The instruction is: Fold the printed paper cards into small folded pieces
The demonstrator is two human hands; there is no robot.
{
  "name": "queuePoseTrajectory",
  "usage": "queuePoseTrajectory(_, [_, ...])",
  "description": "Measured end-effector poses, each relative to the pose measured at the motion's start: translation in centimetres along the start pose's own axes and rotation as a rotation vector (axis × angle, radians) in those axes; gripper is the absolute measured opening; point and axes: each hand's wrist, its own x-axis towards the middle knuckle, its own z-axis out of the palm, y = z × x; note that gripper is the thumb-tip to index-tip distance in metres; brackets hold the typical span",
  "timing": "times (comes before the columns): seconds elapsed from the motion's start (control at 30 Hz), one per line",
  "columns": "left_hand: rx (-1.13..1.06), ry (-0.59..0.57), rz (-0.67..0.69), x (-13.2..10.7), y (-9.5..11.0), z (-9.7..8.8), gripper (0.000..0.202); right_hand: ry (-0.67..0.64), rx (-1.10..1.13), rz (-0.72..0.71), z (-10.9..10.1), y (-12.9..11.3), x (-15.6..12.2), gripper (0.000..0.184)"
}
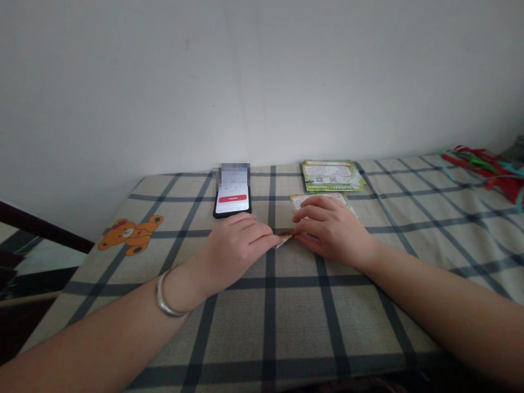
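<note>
My left hand (239, 240), a silver bangle (162, 297) on its wrist, pinches one end of a small folded piece of printed paper (285, 239). At the paper's other end the fingers of my right hand (327, 226) are closed on it. Most of the paper is hidden by my fingers. Just behind my right hand lies a green and white printed leaflet (301, 202), partly covered by that hand. A stack of similar leaflets (329, 173) rests farther back by the wall.
A phone (233, 199) with a lit screen lies behind my left hand. To the left is an orange teddy bear cutout (131, 234). Tangled red, green and pale blue strips (491, 169) lie at the far right of the checked tablecloth (241, 327). A white wall (262, 82) closes the back.
</note>
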Motion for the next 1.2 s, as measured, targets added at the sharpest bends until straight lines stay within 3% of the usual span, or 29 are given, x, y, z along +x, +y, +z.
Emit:
queuePoseTrajectory(0.33, [-0.036, -0.072, -0.088, 0.3, 0.4, -0.1, 0.024, 0.013, 0.081, -0.020, 0.1, -0.2, 0.3, 0.012])
queuePoseTrajectory(0.57, [-0.016, -0.054, -0.116, -0.1, 0.4, 0.1, 0.015, 0.004, 0.140, -0.001, 0.1, -1.2, 0.7, 0.012])
queuePoseTrajectory(1.2, [-0.067, 0.026, -0.190, 0.1, 1.0, -0.2, 0.014, 0.123, 0.212, 0.014, -0.3, -1.9, 1.0, 0.008])
